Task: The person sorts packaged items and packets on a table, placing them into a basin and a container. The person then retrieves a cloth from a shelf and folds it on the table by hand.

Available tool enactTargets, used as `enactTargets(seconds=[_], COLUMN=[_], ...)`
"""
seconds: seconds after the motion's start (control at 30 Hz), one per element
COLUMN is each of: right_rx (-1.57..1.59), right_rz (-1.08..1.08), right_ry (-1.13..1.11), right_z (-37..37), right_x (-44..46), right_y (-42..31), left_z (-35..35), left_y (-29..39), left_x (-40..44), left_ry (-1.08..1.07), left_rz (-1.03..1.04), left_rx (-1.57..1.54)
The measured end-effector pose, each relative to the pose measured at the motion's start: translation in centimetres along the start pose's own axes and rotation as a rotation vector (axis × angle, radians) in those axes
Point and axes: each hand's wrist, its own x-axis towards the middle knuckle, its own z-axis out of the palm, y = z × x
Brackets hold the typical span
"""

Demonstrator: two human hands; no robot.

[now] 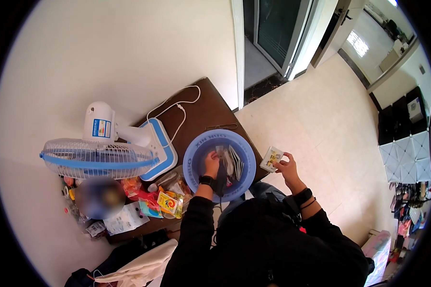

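Observation:
A round blue basin [193,183] with lettering on its rim stands at the front corner of the brown table. My left hand [211,163] reaches inside it, fingers closed at a clear plastic packet [220,152]; exactly what they grip is too small to tell. White flat pieces [235,165] and dark items lie in the basin beside that hand. To the right of the basin, off the table edge, my right hand [286,168] pinches a small white card-like pack [271,159] with yellow marks between thumb and fingers.
A white and blue fan [100,158] lies across the left of the table [201,105], its white cable behind the basin. Snack packets [167,203] and plastic bags [127,220] crowd the front left. Clothes [148,260] hang below. A doorway and shelves are at right.

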Motion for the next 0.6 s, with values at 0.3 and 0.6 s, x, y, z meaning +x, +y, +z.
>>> enactTargets(seconds=[0.3,0.6], right_rx=[-0.012,-0.072], right_rz=[0.034,0.053], right_ry=[-0.041,-0.092], right_z=[0.9,1.3], right_x=[0.3,1.2], right_y=[0.2,0.8], left_z=[2.2,3.9], left_y=[0.9,-0.5], left_x=[-3.8,-2.8], left_ry=[-0.345,-0.36], left_rz=[-0.244,-0.213], left_rx=[-0.027,0.232])
